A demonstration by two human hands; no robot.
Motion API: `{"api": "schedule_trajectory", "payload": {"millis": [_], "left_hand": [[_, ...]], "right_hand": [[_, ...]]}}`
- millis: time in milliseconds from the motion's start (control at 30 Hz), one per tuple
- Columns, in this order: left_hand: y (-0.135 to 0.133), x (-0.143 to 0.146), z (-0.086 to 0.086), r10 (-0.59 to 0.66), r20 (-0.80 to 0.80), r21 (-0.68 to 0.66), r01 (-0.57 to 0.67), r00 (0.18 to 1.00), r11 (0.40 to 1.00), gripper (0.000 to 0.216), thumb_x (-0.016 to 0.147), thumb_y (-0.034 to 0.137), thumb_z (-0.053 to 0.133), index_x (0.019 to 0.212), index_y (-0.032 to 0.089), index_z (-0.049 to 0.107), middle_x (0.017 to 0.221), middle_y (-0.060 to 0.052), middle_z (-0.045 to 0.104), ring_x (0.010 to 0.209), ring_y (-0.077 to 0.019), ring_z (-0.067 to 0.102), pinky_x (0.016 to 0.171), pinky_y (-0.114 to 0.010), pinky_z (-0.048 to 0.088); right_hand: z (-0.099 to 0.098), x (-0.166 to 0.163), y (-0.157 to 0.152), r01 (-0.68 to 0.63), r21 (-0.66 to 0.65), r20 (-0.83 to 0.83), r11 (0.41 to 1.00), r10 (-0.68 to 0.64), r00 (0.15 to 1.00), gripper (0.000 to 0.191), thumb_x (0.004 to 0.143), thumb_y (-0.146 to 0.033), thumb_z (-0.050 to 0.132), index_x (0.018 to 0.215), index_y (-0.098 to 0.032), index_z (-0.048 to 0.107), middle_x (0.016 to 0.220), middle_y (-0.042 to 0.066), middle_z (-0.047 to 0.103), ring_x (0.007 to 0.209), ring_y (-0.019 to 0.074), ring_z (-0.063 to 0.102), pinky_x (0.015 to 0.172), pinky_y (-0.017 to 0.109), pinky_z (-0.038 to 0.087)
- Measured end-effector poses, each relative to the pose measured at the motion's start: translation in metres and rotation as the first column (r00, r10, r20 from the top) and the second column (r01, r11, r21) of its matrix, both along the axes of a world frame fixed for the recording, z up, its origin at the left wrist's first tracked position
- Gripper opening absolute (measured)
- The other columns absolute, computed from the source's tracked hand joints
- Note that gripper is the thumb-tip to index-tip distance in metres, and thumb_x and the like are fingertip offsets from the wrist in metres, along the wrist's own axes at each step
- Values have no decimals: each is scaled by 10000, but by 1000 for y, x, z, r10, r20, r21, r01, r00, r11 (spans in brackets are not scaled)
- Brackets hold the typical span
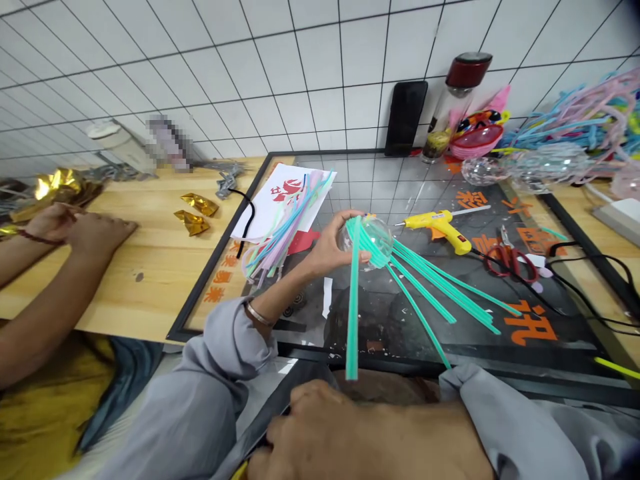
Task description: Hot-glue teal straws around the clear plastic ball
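Several long, fuzzy mint-green strips spread from the round, clear plastic ball that the left hand clasps over the dark, black-framed tabletop, near the yellow plastic glue gun, while the right hand sits low and apart, its grip impossible to tell.

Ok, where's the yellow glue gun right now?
In the head view, right of centre: the yellow glue gun lies on the dark glossy panel, between the clear ball in the left hand and the red-handled scissors.
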State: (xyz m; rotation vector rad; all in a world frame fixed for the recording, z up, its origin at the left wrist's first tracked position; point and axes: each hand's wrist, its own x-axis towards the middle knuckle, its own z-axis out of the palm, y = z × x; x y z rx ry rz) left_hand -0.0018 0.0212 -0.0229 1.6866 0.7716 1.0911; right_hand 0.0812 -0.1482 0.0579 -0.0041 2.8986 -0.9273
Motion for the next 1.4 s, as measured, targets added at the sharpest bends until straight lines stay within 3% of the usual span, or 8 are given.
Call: {"api": "schedule_trajectory", "payload": {"millis": [67,333,567,733,833,900,1167,1400], "left_hand": [[0,0,1,-22,-19,12,23,1000,1000,741,556,369,882,1183,219,517,1257,-101,580,1189,-282,546,1044,-437,429],[-3,2,2,-54,-70,58,59,996,997,775,553,390,876,1207,207,502,1268,-102,578,1166,-275,554,1022,-421,430],[-5,-2,7,-55,-135,73,65,989,995,780,557,393,866,1234,225,519,1297,-108,568,1256,-314,525,1111,-486,370],[-6,-3,12,-54,-188,171,87,981,981,768,556,375,880,1236,221,559,1393,-135,498,1366,-347,436,1176,-540,296],[-8,-3,16,-66,-215,206,111,974,972,758,572,374,875,1244,218,562,1356,-132,527,1330,-339,473,1170,-553,309],[-10,-3,20,-55,-238,217,108,970,970,754,580,381,871,1248,219,560,1345,-133,533,1325,-340,476,1170,-552,311],[-13,-6,30,-105,-287,186,163,952,969,728,597,316,842,1259,212,558,1353,-141,528,1337,-335,467,1166,-525,326],[-14,-8,32,-182,-280,142,228,943,963,726,603,324,842,1260,188,565,1335,-148,532,1305,-323,497,1162,-499,337]], "right_hand": [[-10,-9,-8,91,209,-47,974,-83,995,221,871,-144,568,668,-208,629,676,-18,695,523,111,537,548,284,425],[-57,-17,-28,259,309,-331,915,-152,931,172,863,-249,637,702,-192,632,591,-3,611,562,134,513,542,288,420],[-16,52,-12,478,290,-530,829,-277,801,184,943,-217,542,762,-227,575,722,-36,640,690,110,568,684,236,449],[11,138,13,723,428,-442,543,-572,691,267,991,-195,412,754,-225,532,666,-8,594,581,146,537,587,304,384],[9,148,38,825,498,-613,268,-564,553,125,964,-225,494,1012,-151,583,807,52,645,684,184,581,646,328,405],[4,136,57,841,505,-689,195,-495,529,259,954,-269,521,1149,-104,566,830,76,640,707,206,576,645,336,411],[-31,109,106,867,415,-828,277,-279,486,62,878,-118,592,913,-127,641,749,77,639,682,186,557,602,322,404],[-50,123,105,866,282,-874,412,-263,410,264,857,-32,552,1073,-146,651,962,116,730,910,214,666,743,351,509]]}}
